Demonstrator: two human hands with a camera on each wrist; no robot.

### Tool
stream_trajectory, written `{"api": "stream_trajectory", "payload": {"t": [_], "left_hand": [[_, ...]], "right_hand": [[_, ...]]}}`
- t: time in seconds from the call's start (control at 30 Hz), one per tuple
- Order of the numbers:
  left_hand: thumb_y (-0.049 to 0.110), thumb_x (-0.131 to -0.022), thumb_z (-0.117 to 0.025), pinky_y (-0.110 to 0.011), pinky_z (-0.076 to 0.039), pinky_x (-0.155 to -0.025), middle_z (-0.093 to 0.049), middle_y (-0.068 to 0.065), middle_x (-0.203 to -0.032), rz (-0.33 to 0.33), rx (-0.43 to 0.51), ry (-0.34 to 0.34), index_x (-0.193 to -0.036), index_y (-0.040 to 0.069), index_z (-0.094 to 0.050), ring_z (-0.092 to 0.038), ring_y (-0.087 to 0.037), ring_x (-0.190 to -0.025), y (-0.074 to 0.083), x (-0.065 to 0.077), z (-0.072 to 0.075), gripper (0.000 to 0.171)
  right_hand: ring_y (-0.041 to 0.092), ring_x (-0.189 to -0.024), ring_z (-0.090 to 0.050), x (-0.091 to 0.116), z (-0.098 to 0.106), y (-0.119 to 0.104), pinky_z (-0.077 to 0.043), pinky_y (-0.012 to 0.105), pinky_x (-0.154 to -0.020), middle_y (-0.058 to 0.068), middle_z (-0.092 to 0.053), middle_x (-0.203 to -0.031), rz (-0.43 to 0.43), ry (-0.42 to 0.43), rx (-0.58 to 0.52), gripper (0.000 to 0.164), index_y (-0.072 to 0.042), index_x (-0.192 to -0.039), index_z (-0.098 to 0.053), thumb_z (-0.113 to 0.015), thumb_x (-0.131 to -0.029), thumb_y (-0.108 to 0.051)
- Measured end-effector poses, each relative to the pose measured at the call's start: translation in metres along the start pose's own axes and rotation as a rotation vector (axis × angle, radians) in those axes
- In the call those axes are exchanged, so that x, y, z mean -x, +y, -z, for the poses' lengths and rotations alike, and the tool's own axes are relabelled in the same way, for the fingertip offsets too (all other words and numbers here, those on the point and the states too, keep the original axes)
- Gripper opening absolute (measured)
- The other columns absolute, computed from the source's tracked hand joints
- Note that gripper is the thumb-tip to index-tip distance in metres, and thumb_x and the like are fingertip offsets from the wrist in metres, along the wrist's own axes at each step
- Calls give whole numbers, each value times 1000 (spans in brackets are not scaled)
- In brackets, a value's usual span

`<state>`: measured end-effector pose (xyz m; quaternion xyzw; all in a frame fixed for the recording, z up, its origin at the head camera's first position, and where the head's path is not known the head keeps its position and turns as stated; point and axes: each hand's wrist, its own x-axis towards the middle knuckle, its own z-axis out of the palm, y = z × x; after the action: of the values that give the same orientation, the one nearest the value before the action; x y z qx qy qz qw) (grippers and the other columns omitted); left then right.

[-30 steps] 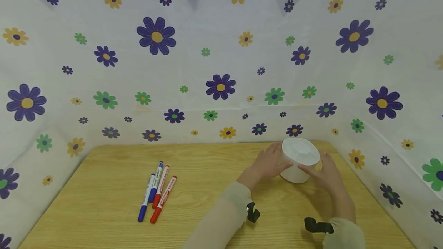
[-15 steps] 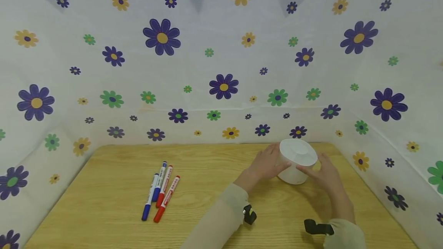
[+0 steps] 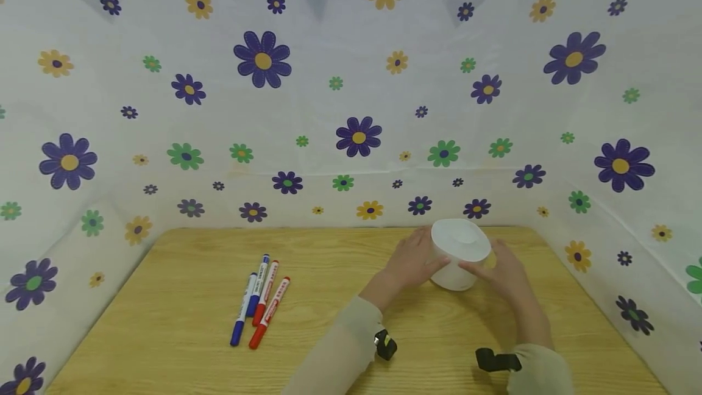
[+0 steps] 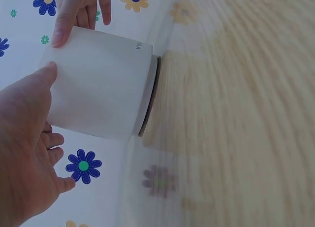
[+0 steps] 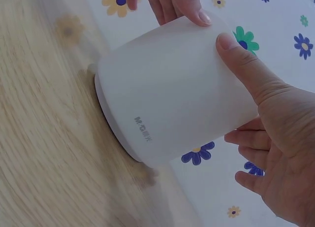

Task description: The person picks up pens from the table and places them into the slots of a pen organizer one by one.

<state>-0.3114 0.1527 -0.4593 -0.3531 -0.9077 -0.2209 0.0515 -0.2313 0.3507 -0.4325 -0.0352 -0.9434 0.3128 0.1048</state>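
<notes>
A white round pen holder [image 3: 454, 274] with dividers inside its top stands toward the back right of the wooden table, its base close to the surface. My left hand [image 3: 410, 264] grips its left side, thumb across the front. On the opposite side my right hand [image 3: 507, 272] holds it the same way, the two thumbs pointing at each other near the rim. Small grey lettering marks the lower wall of the holder [image 5: 172, 84] in the right wrist view. In the left wrist view, a dark edge runs under the holder [image 4: 98, 84].
Several markers, blue ones [image 3: 239, 316] and red ones [image 3: 270, 313], lie in a loose group on the left part of the wooden table [image 3: 181, 297]. A white cloth [image 3: 307, 108] printed with flowers walls in the back and both sides.
Both hands have moved a little to the left with the pen holder between them. The markers lie as before; the head view has shifted slightly.
</notes>
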Motion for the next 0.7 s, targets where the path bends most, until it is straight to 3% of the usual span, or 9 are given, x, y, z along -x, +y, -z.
{"api": "stream_trajectory", "payload": {"t": [0.3, 0.7], "left_hand": [[59, -98, -38, -49, -34, -115, -29, -6, -160, 25, -24, 16, -155, 11, -17, -29, -21, -148, -5, 14, 11, 77], [59, -97, -41, -45, -36, -114, -31, -4, -158, 53, -46, 74, -155, 10, -18, -31, -19, -146, -17, 29, 16, 78]], "right_hand": [[58, -140, -18, 0, -6, -12, -20, 73, -107, 36, -24, -152, -14, -39, -18, 93, 3, -146, -35, -73, -81, -51], [53, -134, -36, -4, -19, -24, -30, 73, -102, 30, -38, -148, 103, 3, -15, 88, -2, -146, -39, -75, -80, -49]]}}
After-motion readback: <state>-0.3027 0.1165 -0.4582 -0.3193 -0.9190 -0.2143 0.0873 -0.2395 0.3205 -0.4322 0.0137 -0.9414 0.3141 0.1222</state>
